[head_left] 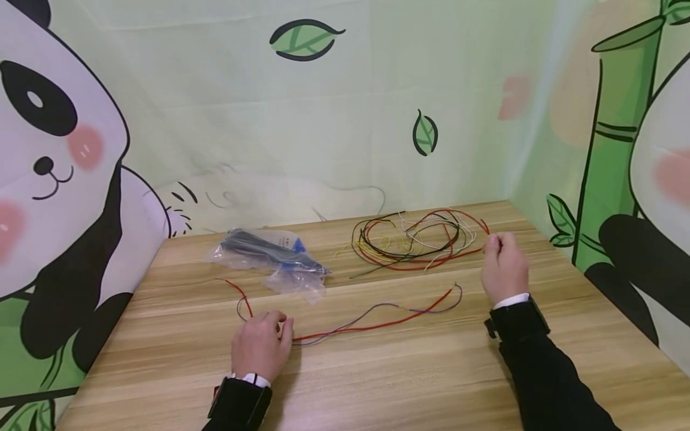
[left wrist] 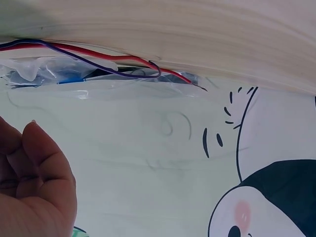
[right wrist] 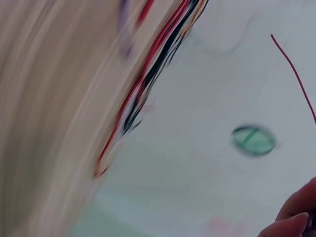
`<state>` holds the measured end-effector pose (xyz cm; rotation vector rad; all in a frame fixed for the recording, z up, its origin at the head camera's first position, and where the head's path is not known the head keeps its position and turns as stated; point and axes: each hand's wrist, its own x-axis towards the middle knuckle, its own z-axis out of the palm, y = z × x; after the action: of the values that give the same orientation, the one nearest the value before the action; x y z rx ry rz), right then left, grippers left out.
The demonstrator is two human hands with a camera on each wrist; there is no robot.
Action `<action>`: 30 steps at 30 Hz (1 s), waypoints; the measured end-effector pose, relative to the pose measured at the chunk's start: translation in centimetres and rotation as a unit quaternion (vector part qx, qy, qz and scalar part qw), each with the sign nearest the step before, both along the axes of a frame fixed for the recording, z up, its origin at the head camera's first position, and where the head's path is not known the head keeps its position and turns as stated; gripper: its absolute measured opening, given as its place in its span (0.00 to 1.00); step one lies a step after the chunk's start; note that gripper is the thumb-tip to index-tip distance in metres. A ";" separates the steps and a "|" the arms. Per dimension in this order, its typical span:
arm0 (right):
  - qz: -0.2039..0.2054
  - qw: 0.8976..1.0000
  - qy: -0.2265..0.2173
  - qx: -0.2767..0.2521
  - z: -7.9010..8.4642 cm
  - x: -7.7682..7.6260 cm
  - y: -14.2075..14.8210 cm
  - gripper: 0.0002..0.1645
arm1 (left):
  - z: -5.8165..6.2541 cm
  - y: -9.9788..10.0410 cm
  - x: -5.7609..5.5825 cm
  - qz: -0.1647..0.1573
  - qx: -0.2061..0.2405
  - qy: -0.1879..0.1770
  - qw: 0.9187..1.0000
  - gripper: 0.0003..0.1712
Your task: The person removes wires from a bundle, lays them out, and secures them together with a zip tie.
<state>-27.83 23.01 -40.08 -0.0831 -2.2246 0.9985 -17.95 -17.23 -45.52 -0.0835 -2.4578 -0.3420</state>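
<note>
Table (head_left: pixel 388 389) edge slants at right; right hand (head_left: pixel 505 267) pinches red wire (right wrist: pixel 295 70). Lower left, loosely curled left hand (head_left: pixel 261 344) hovers above paired wires (head_left: pixel 335 331).

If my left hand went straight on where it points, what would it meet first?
Your left hand would likely meet the clear plastic bag, though the hand's height above the tabletop is hard to judge.

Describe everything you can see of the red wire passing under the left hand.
The red wire is thin, its smooth coating apparently plastic, with a fine bare tip at the left end. It lies in loose bends across the wooden table, partly hidden beneath the left hand; contact there can't be confirmed. A purple wire runs alongside, crossing it to the hand's right.
</note>
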 end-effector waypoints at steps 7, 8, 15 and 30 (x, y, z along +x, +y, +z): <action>0.148 0.986 0.003 0.075 -0.2 2.3 -6.8 0.12 | -0.3 0.4 -0.2 -0.049 -0.004 0.077 0.996 0.15; 0.168 0.982 0.003 0.085 -0.3 2.8 -7.7 0.11 | -0.4 0.5 -0.2 -0.057 -0.006 0.083 0.995 0.17; 0.292 0.950 0.025 0.105 -1.2 4.8 -11.4 0.07 | -0.4 1.1 -0.4 -0.095 -0.018 0.076 0.992 0.26; 0.437 0.893 -0.102 -0.037 -1.3 3.1 -8.8 0.09 | -0.4 0.9 -0.3 -0.137 -0.036 0.085 0.986 0.04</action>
<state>-24.71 14.16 -41.33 0.8941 -2.4342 1.5874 -18.30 -16.37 -45.95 -0.4665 -2.2893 -0.3494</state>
